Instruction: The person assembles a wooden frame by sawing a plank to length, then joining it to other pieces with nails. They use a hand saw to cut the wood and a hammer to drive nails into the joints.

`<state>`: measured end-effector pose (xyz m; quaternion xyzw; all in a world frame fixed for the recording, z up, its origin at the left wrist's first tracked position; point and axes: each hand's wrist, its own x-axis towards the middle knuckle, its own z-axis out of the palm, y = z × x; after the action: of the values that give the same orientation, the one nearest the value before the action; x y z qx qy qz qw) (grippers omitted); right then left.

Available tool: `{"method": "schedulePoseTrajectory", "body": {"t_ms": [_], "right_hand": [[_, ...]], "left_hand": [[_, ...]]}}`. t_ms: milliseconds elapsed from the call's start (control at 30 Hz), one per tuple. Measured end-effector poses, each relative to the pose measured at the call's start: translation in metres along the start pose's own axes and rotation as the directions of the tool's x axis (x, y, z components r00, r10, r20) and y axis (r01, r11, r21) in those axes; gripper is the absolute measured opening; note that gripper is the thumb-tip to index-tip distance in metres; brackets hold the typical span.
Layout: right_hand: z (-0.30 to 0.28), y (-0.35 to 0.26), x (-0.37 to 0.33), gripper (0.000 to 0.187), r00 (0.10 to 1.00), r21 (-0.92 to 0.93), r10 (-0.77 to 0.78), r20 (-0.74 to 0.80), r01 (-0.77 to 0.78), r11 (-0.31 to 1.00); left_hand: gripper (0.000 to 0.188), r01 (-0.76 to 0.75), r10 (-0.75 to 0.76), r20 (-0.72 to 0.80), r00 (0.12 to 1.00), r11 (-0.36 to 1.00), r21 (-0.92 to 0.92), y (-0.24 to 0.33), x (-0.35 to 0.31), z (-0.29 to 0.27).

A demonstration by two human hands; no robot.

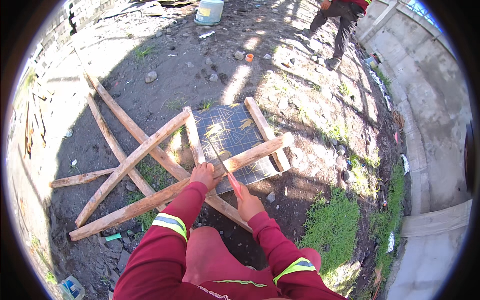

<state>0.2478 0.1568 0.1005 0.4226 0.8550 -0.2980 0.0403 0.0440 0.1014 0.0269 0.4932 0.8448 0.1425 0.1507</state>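
My left hand (204, 176) is closed over a long wooden beam (150, 201) and presses on its upper side. In my right hand (248, 203) is the red handle of a handsaw (233, 182). The thin blade lies across the beam just right of my left hand and points away from me. Beneath the beam's right part lies a dark panel (227, 121) with printed grid lines and yellow marks. A short wooden piece (266, 131) lies along the panel's right edge, and another short piece (194, 135) along its left edge.
Several more wooden beams (115, 110) cross each other at the left. A grey bucket (209, 12) stands far off, with a small orange ring (249, 57) nearer. Another person (345, 25) stands at the far right, by a concrete wall (430, 90). Stones and grass patches (332, 220) dot the ground.
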Motion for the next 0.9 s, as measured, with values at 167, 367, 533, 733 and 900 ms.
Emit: {"method": "schedulePoseTrajectory", "body": {"t_ms": [167, 367, 533, 733, 900], "right_hand": [[-0.063, 0.029, -0.103, 0.047, 0.909, 0.167, -0.244, -0.339, 0.314, 0.935], [-0.081, 0.083, -0.112, 0.04, 0.927, 0.88, 0.31, -0.21, 0.041, 0.474], [-0.049, 0.111, -0.069, 0.038, 0.861, 0.934, 0.411, -0.301, 0.179, 0.311], [-0.031, 0.1, -0.035, 0.039, 0.877, 0.959, 0.39, -0.281, 0.238, 0.156], [-0.027, 0.095, -0.019, 0.038, 0.89, 0.961, 0.364, -0.274, 0.234, 0.15]], "left_hand": [[0.063, 0.038, -0.041, 0.073, 0.996, 0.998, 0.05, 0.002, 0.004, -0.005], [0.078, 0.09, -0.067, -0.125, 0.99, 0.978, 0.189, 0.022, -0.022, -0.002], [0.088, -0.004, 0.022, -0.088, 0.996, 0.979, 0.206, 0.029, -0.127, 0.005], [0.089, 0.446, -0.41, 0.513, 0.754, 0.893, 0.059, 0.019, -0.21, 0.01], [0.088, 0.311, -0.459, 0.447, 0.767, 0.877, 0.366, 0.043, -0.226, -0.002]]}}
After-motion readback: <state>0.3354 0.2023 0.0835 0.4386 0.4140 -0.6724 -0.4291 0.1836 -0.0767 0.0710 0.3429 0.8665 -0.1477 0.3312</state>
